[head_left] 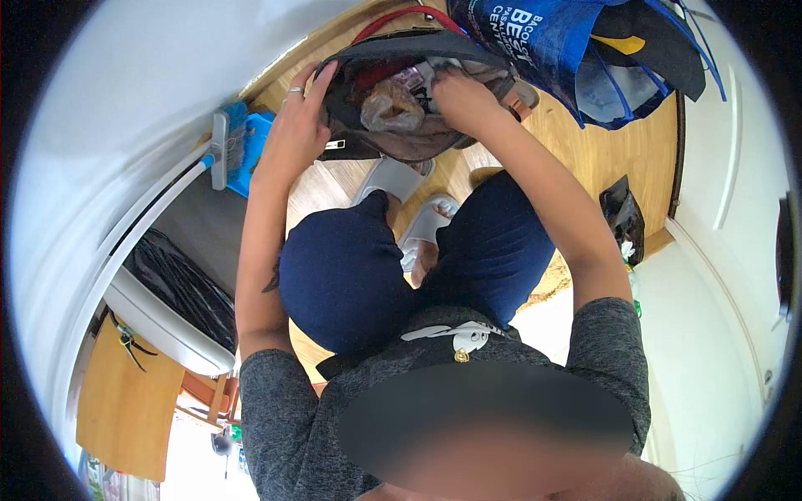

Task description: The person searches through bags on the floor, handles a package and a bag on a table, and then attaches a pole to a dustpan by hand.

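A dark bag (pixel 426 147) with a red strap (pixel 399 14) lies open on the floor in front of my feet. My left hand (pixel 296 125), with a ring on one finger, grips the bag's left rim, thumb and fingers around the edge. My right hand (pixel 468 102) reaches into the bag's right side; its fingers are bent and partly hidden, and what they hold, if anything, cannot be made out. Between the hands, inside the bag, a crumpled clear plastic bag (pixel 391 107) sits beside red and pinkish items.
A blue shopping bag (pixel 535 50) stands at the upper right. At the left are a blue dustpan (pixel 257 146), a broom (pixel 220 150) and a bin (pixel 167 326) with a black liner. A black plastic bag (pixel 622 215) lies by the right wall.
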Available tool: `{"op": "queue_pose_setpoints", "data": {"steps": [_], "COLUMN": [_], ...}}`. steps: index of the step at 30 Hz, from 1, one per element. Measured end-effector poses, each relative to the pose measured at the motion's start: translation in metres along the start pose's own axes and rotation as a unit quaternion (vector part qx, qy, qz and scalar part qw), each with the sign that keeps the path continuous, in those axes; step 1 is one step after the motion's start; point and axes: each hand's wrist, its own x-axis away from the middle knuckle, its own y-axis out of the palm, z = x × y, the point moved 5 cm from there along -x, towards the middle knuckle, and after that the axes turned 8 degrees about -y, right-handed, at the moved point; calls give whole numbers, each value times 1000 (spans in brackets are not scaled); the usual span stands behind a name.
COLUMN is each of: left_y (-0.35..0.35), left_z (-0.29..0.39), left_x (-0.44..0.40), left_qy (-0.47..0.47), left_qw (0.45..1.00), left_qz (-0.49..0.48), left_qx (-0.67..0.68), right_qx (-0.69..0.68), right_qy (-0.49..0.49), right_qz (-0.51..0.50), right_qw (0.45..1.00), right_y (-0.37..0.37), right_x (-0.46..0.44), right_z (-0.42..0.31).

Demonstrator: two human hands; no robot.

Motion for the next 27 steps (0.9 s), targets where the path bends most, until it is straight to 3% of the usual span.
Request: {"op": "queue_pose_setpoints", "data": {"steps": [2,4,5,7,11,14,16,17,19,20,22,27], "left_y": [2,2,3,5,4,3,4,5,8,8,10,13], "left_z": [-1,-3,-3,-4,-3,-2,-4,-6,-11,-11,-14,-16], "left_x": [-2,-2,-2,-3,-3,-4,-2,-3,-4,-4,-4,-5], "left_qy": [3,3,14,25,29,18,20,26,28,40,48,36], "left_qw": [1000,1000,1000,999,999,999,999,999,999,997,996,995], "left_qz": [3,5,2,-3,-1,-2,11,21,31,47,63,67], "left_qx": [8,15,19,27,27,40,48,35,26,35,48,62], "right_qx": [49,-3,-3,51,174,188,117,119,88,90,-60,-33], "right_qy": [4,110,110,126,94,50,29,26,-13,-17,-53,-74], "right_qz": [11,-104,-106,94,169,170,-23,-27,-215,-219,-214,-306], "right_qw": [999,988,988,986,966,966,992,992,973,971,973,949], "right_y": [-1,7,18,27,20,1,0,-3,11,14,23,25], "right_x": [-14,-24,-27,-29,-33,-32,-29,-26,-17,-11,2,10], "right_z": [1,14,20,35,37,34,30,29,24,25,17,3]}}
